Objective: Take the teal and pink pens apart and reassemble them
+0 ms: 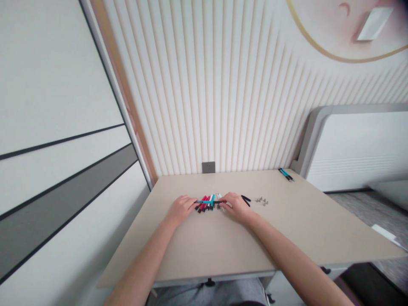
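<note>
A blue and black pen [208, 202] is held level between my two hands above the table. My left hand [182, 209] pinches its left end, while the fingers of my right hand [235, 206] close on its dark right end. Behind and below it lie several pink-red pen barrels [203, 206] with black ends, along with white and blue barrels [212, 197]. A whitish slim piece [218, 196] lies close by my right fingers, partly hidden. Just right of that hand are black pen parts [246, 199], and beyond them several small grey cone-like pieces [263, 201].
The pale table [204, 246] meets a ribbed wall with a dark socket [208, 167]. Blue and black pens [286, 174] lie at its far right corner. A white cabinet [63, 191] stands left; a bed headboard [357, 144] is at right.
</note>
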A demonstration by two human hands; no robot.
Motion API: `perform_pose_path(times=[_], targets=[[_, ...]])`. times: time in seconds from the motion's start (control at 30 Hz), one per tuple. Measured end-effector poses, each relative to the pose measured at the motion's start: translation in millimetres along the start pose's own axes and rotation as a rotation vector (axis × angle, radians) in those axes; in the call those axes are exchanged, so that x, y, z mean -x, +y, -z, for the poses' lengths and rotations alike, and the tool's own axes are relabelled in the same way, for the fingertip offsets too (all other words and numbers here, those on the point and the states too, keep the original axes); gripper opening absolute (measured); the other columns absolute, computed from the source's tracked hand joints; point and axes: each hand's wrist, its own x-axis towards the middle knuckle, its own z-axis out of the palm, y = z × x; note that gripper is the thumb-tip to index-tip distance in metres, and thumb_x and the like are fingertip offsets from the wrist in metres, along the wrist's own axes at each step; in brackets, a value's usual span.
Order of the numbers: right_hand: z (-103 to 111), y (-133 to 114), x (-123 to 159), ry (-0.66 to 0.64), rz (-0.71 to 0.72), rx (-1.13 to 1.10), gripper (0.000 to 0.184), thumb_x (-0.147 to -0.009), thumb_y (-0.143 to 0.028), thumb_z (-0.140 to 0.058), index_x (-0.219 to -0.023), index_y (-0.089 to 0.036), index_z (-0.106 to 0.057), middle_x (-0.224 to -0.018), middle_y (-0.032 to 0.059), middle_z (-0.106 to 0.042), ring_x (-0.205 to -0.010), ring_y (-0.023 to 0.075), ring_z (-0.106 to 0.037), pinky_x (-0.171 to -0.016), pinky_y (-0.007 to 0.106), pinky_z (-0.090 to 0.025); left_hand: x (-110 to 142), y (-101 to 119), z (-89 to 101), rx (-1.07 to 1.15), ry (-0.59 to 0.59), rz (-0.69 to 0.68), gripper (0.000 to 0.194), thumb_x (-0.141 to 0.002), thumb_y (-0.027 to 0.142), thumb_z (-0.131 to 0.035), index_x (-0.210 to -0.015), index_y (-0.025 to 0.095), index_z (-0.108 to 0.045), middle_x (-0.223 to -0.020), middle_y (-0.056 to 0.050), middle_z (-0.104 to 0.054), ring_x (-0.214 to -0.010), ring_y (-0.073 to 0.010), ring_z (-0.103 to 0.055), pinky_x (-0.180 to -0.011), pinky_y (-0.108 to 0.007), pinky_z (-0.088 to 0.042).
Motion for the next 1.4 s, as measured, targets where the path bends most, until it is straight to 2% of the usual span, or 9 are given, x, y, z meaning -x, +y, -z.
perform_pose_path(times=[0.2,0.37,0.47,0.57,0.83,1.03,1.13,1.23,1.4], targets=[[19,10,-2,0.003,-0.014,0.075,0.023,-0.094,-0.034,-0.051,-0.107,-0.021,-0.066,-0.099,0.0082,-0.069,-0.095,0.021,-0.061,-0.086,0.035,-0.043,0,0,1.0,0.014,-0.012,-0.001,0.03,-0.099,0.039,-0.043,-0.099,0.02,-0.066,-0.08,-0.004,-0.07,-0.074,-0.0174,-0.061,-0.072,-0.03,-0.046],[58,58,17,0.097,-0.362,0.303,0.025,-0.092,-0.035,-0.051,-0.089,-0.02,-0.071,-0.095,0.0087,-0.069,-0.097,0.0234,-0.059,-0.087,0.036,-0.041,0,0,1.1,0.041,-0.014,0.007,0.028,-0.098,0.038,-0.044,-0.099,0.021,-0.066,-0.079,-0.003,-0.069,-0.074,-0.0166,-0.062,-0.071,-0.029,-0.046],[76,82,37,0.015,-0.54,0.338,0.024,-0.085,-0.04,-0.059,-0.082,-0.019,-0.072,-0.094,0.01,-0.069,-0.095,0.0256,-0.061,-0.085,0.036,-0.04,-1,1,0.9,0.041,-0.024,0.008,0.027,-0.098,0.038,-0.045,-0.097,0.02,-0.066,-0.08,-0.003,-0.068,-0.075,-0.0171,-0.061,-0.072,-0.029,-0.045],[83,91,51,-0.076,-0.619,0.339,0.022,-0.079,-0.042,-0.064,-0.081,-0.022,-0.073,-0.099,0.0091,-0.069,-0.098,0.0282,-0.061,-0.084,0.038,-0.04,-2,2,0.8,0.042,-0.032,0.004,0.027,-0.098,0.038,-0.045,-0.095,0.02,-0.065,-0.08,-0.003,-0.068,-0.075,-0.0172,-0.061,-0.072,-0.03,-0.045],[74,92,54,-0.104,-0.631,0.334,0.009,-0.076,-0.025,-0.066,-0.078,-0.021,-0.074,-0.092,0.01,-0.07,-0.091,0.0265,-0.064,-0.079,0.034,-0.042,-2,4,0.3,0.07,-0.044,0.006,0.026,-0.098,0.037,-0.045,-0.096,0.02,-0.064,-0.084,-0.004,-0.069,-0.077,-0.0172,-0.062,-0.073,-0.03,-0.046],[75,85,44,-0.025,-0.558,0.28,0.015,-0.081,-0.031,-0.061,-0.081,-0.021,-0.073,-0.092,0.0089,-0.07,-0.092,0.0254,-0.062,-0.08,0.034,-0.042,-2,3,-1.4,0.064,-0.039,-0.004,0.026,-0.099,0.037,-0.044,-0.096,0.02,-0.063,-0.083,-0.004,-0.069,-0.076,-0.0173,-0.062,-0.072,-0.031,-0.046],[65,67,32,0.078,-0.474,0.073,0.024,-0.086,-0.038,-0.056,-0.081,-0.02,-0.071,-0.084,0.0065,-0.069,-0.079,0.021,-0.061,-0.073,0.032,-0.043,-1,3,-1.7,0.07,-0.023,-0.003,0.027,-0.098,0.038,-0.044,-0.095,0.02,-0.064,-0.081,-0.004,-0.069,-0.075,-0.0167,-0.062,-0.072,-0.03,-0.046],[45,43,20,0.102,-0.465,-0.216,0.029,-0.086,-0.043,-0.054,-0.084,-0.019,-0.07,-0.074,0.003,-0.068,-0.066,0.017,-0.059,-0.062,0.029,-0.043,-1,3,-1.3,0.064,-0.023,0.005,0.028,-0.098,0.039,-0.044,-0.093,0.02,-0.064,-0.079,-0.003,-0.068,-0.073,-0.0164,-0.062,-0.071,-0.029,-0.046],[9,17,9,0.116,-0.437,-0.475,0.028,-0.082,-0.043,-0.059,-0.087,-0.017,-0.071,-0.076,0.0031,-0.068,-0.067,0.0158,-0.058,-0.063,0.027,-0.043,0,3,-1.1,0.047,-0.024,0.016,0.029,-0.098,0.04,-0.043,-0.092,0.019,-0.064,-0.079,-0.003,-0.068,-0.074,-0.0168,-0.061,-0.072,-0.03,-0.046]])
